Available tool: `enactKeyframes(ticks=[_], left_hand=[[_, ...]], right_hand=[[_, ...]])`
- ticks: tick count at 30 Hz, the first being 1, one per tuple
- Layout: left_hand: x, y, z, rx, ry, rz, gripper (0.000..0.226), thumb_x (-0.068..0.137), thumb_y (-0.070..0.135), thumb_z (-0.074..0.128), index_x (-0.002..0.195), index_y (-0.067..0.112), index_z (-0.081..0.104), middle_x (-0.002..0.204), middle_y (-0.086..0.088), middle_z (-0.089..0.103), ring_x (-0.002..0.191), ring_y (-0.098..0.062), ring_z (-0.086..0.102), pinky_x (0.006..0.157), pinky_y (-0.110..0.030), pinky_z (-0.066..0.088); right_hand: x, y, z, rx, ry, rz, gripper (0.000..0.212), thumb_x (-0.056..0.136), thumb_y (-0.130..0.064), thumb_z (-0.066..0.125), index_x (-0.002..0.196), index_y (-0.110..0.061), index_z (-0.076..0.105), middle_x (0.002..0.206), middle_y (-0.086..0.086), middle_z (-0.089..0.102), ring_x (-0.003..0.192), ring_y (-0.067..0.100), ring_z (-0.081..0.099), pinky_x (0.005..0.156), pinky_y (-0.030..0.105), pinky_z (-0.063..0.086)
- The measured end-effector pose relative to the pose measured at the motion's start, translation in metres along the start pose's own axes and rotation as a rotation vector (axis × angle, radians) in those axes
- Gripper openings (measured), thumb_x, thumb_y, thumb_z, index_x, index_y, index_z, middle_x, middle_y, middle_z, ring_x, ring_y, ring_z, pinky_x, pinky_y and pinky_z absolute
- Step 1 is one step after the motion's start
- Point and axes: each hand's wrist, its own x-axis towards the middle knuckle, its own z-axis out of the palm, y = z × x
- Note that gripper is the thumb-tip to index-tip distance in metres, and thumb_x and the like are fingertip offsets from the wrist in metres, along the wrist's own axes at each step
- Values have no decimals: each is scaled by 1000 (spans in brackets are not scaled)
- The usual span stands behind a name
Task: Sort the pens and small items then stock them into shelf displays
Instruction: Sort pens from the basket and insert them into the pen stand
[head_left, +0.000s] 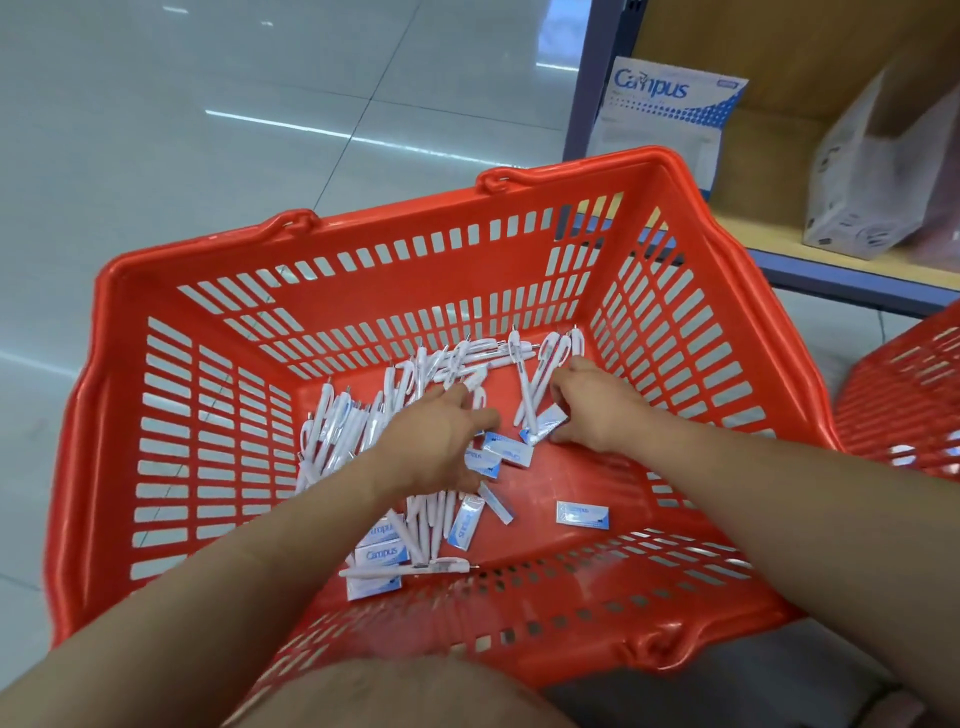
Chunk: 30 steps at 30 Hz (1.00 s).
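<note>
A red plastic basket (363, 270) stands on the floor with several white pens (337, 426) and small blue-and-white Campus boxes (582, 514) loose on its bottom. My left hand (431, 441) reaches in palm down, fingers spread over the pens and boxes in the middle. My right hand (592, 410) is lower right of more pens (524, 384); its fingers curl around one small box (545, 423) lying beside a pen. Whether that box is lifted I cannot tell.
A wooden shelf (769, 244) with a blue metal frame stands at the upper right, holding a Campus pack (665, 119) and a bagged white box (857, 208). A second red basket (909, 395) sits at the right edge. Pale floor tiles lie to the left.
</note>
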Motion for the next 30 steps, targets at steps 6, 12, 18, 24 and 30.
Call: enactKeyframes(ticks=[6, 12, 18, 24, 30], left_hand=[[-15, -17, -20, -391, 160, -191, 51, 64, 52, 75, 108, 37, 54, 96, 2, 52, 88, -18, 53, 73, -29, 46], [-3, 14, -30, -777, 389, -319, 37, 67, 42, 80, 93, 32, 56, 71, 14, 56, 60, 1, 53, 54, -16, 37], [9, 40, -33, -1107, 359, -205, 58, 63, 30, 84, 116, 30, 60, 90, 9, 69, 81, -6, 68, 78, -33, 57], [-15, 30, -21, -400, 104, -179, 12, 81, 25, 66, 91, 19, 66, 86, 2, 67, 82, -15, 62, 71, -28, 50], [-26, 44, 19, 178, -66, -11, 37, 90, 23, 55, 121, 10, 39, 96, -11, 65, 88, -34, 62, 58, -34, 36]], right_hand=[[6, -17, 0, 236, 100, -38, 20, 78, -17, 68, 82, -19, 49, 85, -3, 53, 77, 18, 53, 67, 32, 42], [8, -48, -35, 1699, -484, 356, 57, 90, -66, 42, 108, -17, 66, 99, 11, 70, 92, 30, 66, 89, 57, 48], [8, -43, -33, 1948, -421, 430, 65, 96, -60, 31, 108, -5, 63, 97, 16, 73, 83, 31, 73, 71, 45, 59], [11, -32, -19, 1586, -392, 524, 39, 99, -43, 46, 102, -9, 63, 73, 9, 60, 64, 25, 62, 71, 39, 54], [5, -36, -14, 1161, -330, 426, 23, 95, -15, 52, 114, -3, 59, 86, 14, 68, 58, 19, 61, 55, 30, 54]])
